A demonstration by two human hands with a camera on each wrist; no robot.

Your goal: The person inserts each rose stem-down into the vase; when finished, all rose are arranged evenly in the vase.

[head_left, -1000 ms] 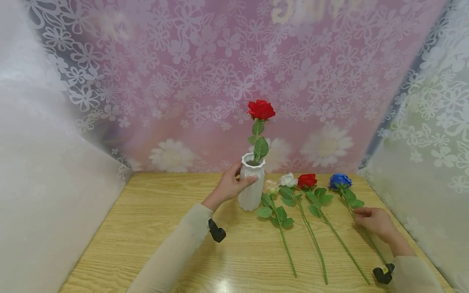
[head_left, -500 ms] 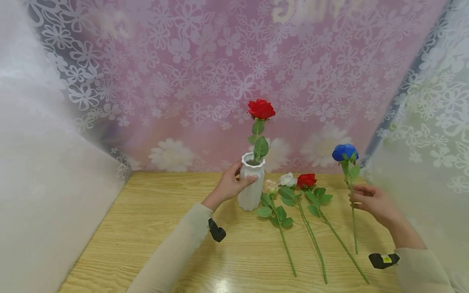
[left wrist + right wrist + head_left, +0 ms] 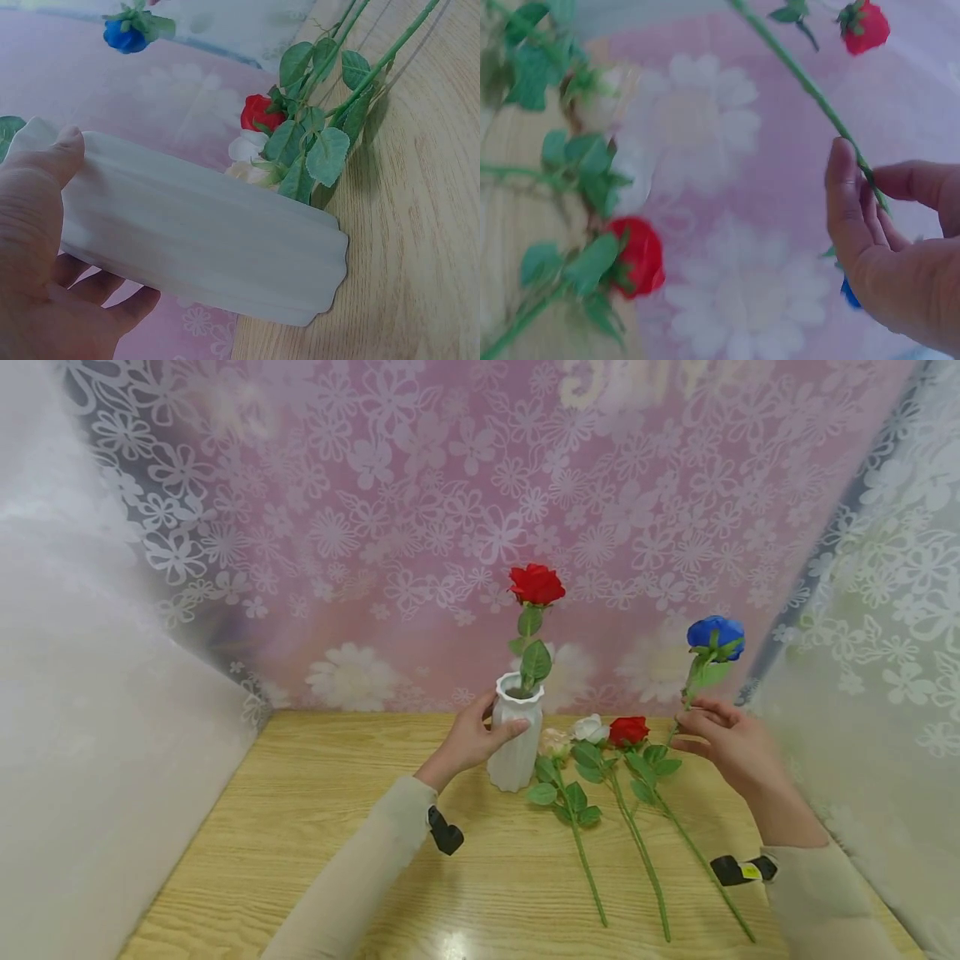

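Observation:
A white fluted vase [image 3: 514,747] stands upright on the table, and my left hand [image 3: 477,735] grips it just below the rim, thumb across its front. One red rose [image 3: 537,585] rises out of the vase. My right hand [image 3: 727,743] pinches the green stem [image 3: 810,88] of a blue rose [image 3: 717,637], held up in the air with its bloom above the fingers. In the left wrist view, the vase [image 3: 202,225] spans from the thumb to its scalloped base on the wood.
Right of the vase, a cream rose [image 3: 555,743], a white rose [image 3: 590,728] and a second red rose [image 3: 628,731] lie on the wooden table [image 3: 337,818], stems toward the front. A pink floral backdrop [image 3: 420,527] rises behind the table.
My right hand has lifted the blue rose off the table at the right, raising its bloom and bringing the hand leftward and up. The left hand has stayed on the vase.

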